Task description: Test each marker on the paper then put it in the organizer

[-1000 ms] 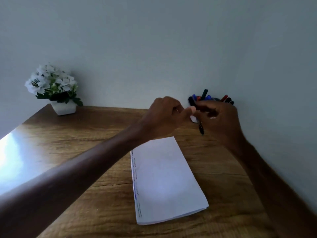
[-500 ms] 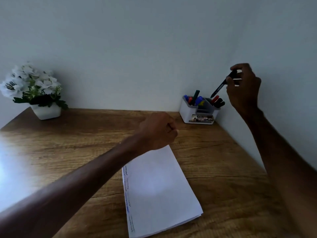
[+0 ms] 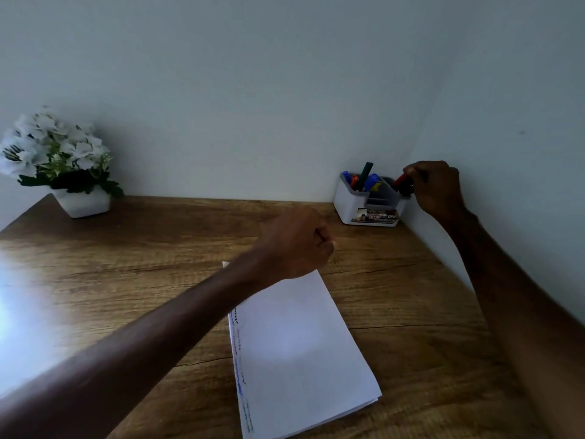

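One marker [image 3: 401,180] is at the organizer [image 3: 348,204], gripped by the right hand [image 3: 438,188].

The fingers of the right hand are curled around this marker, a dark barrel with a red end, at the right compartment of the white organizer in the far corner of the table [image 3: 158,248]. I judge that it may catch on the rim or on a neighbour there and tip out, because the hand hides the opening. The other markers [image 3: 367,172], blue, red and green, lean in the left compartment. The left hand [image 3: 294,242] is a closed fist over the top of the paper [image 3: 300,343], with nothing visible inside; scribbles run along the left edge of the paper.
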A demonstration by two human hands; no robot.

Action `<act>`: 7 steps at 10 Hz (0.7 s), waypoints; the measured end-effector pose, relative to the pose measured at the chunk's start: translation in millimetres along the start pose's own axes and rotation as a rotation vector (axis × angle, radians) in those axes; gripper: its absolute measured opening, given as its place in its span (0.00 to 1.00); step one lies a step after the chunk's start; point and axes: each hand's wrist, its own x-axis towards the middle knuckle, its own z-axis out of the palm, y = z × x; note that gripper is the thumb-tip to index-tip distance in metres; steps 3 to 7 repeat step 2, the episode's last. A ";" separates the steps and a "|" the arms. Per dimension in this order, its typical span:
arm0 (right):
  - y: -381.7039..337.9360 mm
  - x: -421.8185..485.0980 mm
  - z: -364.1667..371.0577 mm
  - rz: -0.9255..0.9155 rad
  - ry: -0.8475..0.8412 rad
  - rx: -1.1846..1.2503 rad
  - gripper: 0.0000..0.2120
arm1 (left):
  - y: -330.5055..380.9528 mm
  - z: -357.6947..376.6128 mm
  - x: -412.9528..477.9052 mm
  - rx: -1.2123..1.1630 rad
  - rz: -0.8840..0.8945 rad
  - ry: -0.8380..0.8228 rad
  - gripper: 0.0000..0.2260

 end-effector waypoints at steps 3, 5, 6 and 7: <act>-8.8 -10.6 -3.0 0.078 -0.004 0.077 0.17 | -0.2 0.2 -1.4 -0.022 0.008 -0.013 0.06; -8.8 -10.6 -3.0 0.078 -0.004 0.077 0.17 | -0.2 0.2 -1.4 -0.022 0.008 -0.013 0.06; -8.8 -10.6 -3.0 0.078 -0.004 0.077 0.17 | -0.2 0.2 -1.4 -0.022 0.008 -0.013 0.06; -8.8 -10.6 -3.0 0.078 -0.004 0.077 0.17 | -0.2 0.2 -1.4 -0.022 0.008 -0.013 0.06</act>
